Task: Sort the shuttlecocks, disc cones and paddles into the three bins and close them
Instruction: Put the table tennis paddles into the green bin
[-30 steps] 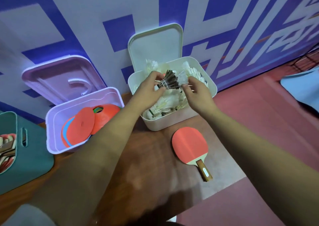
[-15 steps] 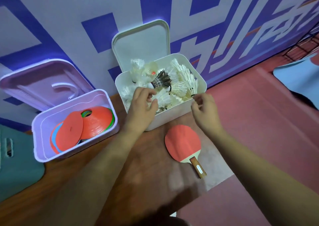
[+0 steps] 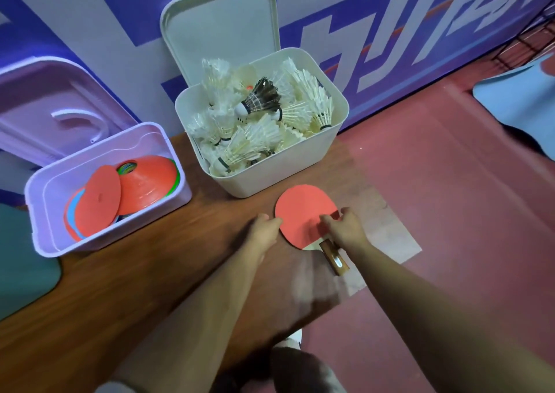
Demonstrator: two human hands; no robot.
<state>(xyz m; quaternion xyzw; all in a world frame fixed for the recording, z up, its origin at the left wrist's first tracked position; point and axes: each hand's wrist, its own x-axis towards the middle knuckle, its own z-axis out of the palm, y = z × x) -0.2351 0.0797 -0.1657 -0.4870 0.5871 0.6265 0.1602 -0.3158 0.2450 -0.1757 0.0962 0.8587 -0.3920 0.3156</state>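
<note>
Right hand [image 3: 345,230] on flat, round red paddle [image 3: 303,212], glossy wooden handle [image 3: 335,257].

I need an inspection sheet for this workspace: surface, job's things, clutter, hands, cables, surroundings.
Surface: wooden table, paddle lying flat on it.
Job's things: white bin full of shuttlecocks, open; lilac bin holding disc cones, open; teal bin at left edge, contents hidden.
Clutter: nothing seen.
Hands: left hand touches the paddle's left edge; right hand rests on its blade near the handle; grip unclear.
Cables: nothing seen.
Surroundings: blue-and-white wall, red floor, blue mat at right.
</note>
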